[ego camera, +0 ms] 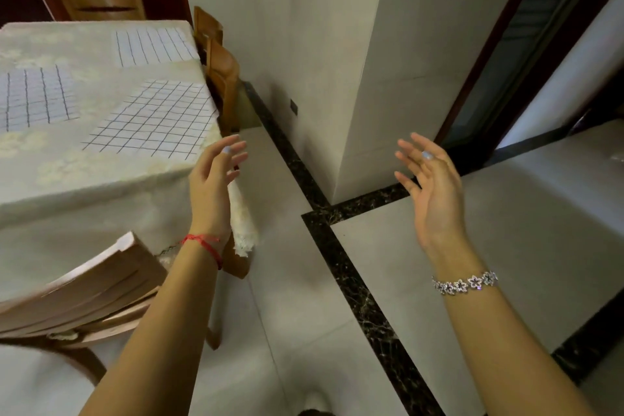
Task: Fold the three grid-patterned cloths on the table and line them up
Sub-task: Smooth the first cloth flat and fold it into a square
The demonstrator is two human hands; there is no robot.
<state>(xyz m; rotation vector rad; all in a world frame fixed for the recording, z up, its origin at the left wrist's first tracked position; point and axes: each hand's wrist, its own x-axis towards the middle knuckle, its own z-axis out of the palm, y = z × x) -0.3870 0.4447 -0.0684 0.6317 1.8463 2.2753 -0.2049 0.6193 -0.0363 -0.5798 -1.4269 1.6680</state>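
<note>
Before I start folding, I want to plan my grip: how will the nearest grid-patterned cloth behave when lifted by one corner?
The nearest grid-patterned cloth lies thin and flat against the tablecloth, so it is probably floppy and will drape from the held corner. It looks light for its area. Its right edge sits near the table edge, so a push might slide it off.

1 head view, angled down over table corner and floor, close.

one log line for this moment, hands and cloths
left hand open, empty | right hand open, empty | three grid cloths flat, apart on table | folding not started
</note>
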